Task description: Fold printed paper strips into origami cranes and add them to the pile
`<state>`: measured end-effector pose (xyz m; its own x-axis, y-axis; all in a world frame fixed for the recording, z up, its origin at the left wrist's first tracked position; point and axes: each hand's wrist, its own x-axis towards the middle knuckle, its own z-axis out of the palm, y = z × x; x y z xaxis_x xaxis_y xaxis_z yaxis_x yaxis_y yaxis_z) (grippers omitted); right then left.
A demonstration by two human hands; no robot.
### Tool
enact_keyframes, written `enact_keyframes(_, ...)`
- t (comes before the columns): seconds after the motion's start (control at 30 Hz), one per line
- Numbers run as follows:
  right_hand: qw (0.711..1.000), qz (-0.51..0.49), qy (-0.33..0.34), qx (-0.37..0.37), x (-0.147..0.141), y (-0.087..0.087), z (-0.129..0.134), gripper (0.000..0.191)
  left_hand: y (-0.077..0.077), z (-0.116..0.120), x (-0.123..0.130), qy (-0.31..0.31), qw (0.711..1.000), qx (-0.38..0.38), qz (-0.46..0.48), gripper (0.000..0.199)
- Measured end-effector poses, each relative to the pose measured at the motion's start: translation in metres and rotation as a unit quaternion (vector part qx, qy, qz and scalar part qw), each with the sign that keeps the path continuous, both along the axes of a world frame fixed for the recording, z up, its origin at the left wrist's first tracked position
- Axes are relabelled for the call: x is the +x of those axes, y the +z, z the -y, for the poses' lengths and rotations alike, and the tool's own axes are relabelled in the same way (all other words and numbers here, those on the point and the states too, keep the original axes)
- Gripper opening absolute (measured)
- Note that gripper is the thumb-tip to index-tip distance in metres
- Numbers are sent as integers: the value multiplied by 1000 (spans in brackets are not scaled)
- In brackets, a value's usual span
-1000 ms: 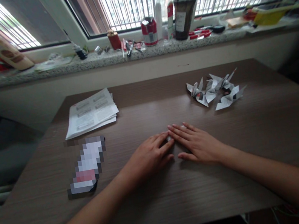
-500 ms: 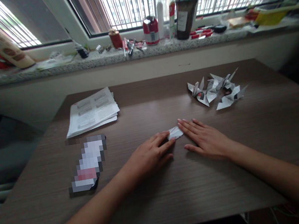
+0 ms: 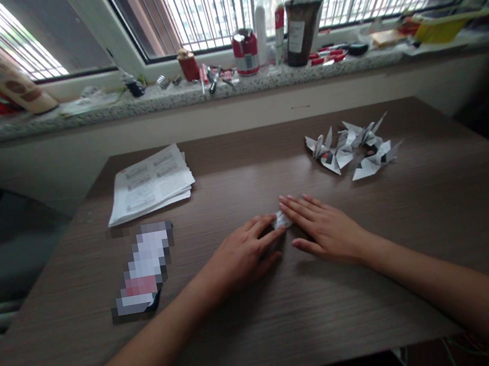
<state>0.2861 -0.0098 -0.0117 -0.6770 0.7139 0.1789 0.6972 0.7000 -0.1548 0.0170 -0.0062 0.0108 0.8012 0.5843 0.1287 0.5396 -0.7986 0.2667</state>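
A small folded white paper (image 3: 281, 220) lies flat on the brown table (image 3: 260, 330), partly hidden by fingers of both hands. My left hand (image 3: 250, 249) rests at its left side with the fingers apart, index and thumb side touching the paper's edges. From the right, my right hand (image 3: 322, 226) lies flat over the paper's right part, fingers stretched out and thumb spread toward me. Several folded paper pieces (image 3: 360, 148) with pointed tips sit together at the back right of the table.
A stack of printed sheets (image 3: 151, 183) lies at the back left, with a phone (image 3: 146, 268), blurred out, in front of it. On the windowsill (image 3: 101, 112) behind stand a red can (image 3: 245, 51), a dark cup (image 3: 301, 30) and small items.
My right hand has slid a little to the left over the paper, so less of the paper shows. My left hand has hardly moved.
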Motion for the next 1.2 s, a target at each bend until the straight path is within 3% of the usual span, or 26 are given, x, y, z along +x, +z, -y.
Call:
enact_keyframes(0.4,999,8,-7,-44,-8,-1,3,80,4,4,1,9,999,26,-44,48)
enact_keyframes(0.63,999,-5,-18,-48,-11,-4,4,78,5,-1,-4,17,1000,1,-20,57)
enact_keyframes(1.2,999,12,-12,-33,-11,-7,4,88,10,-7,-8,4,1000,-15,-3,46)
